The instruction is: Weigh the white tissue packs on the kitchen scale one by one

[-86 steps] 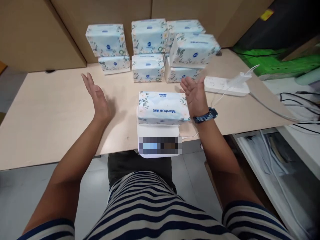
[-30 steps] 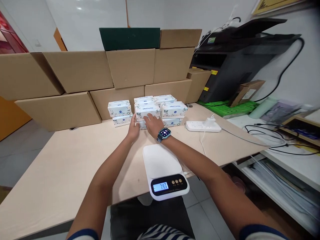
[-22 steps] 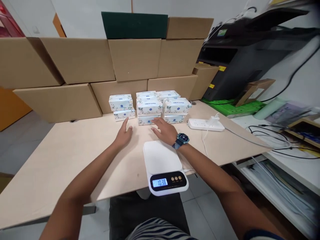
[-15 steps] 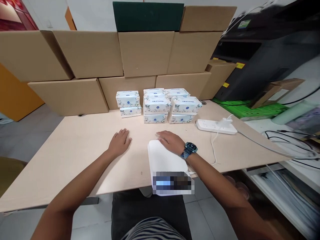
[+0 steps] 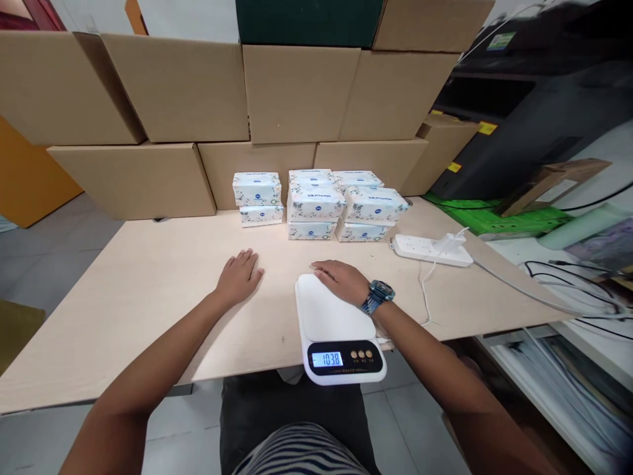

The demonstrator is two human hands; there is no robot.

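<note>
My left hand (image 5: 239, 277) lies palm down on the pale wooden table (image 5: 163, 277), fingers stretched out, holding nothing. To its right, a white digital kitchen scale (image 5: 336, 316) sits at the table's front edge, its lit display reading about 103.8. My right hand (image 5: 343, 280), with a dark watch on the wrist, rests over the far right part of the scale's platform, fingers extended toward the left. How firmly it presses there I cannot tell. Beyond both hands stand stacked tissue packs (image 5: 316, 203), white with a floral print, in several two-high piles.
Behind the tissue packs rises a wall of cardboard boxes (image 5: 301, 95) with a dark green box (image 5: 309, 23) on top. A white power strip (image 5: 430, 249) with a plugged-in charger and cable lies at right. Farther right are a green crate (image 5: 475, 214) and black cables.
The view has tipped slightly downward. The scale's display and buttons, covered by a pixelated patch before, now show clearly. Both hands keep about the same places.
</note>
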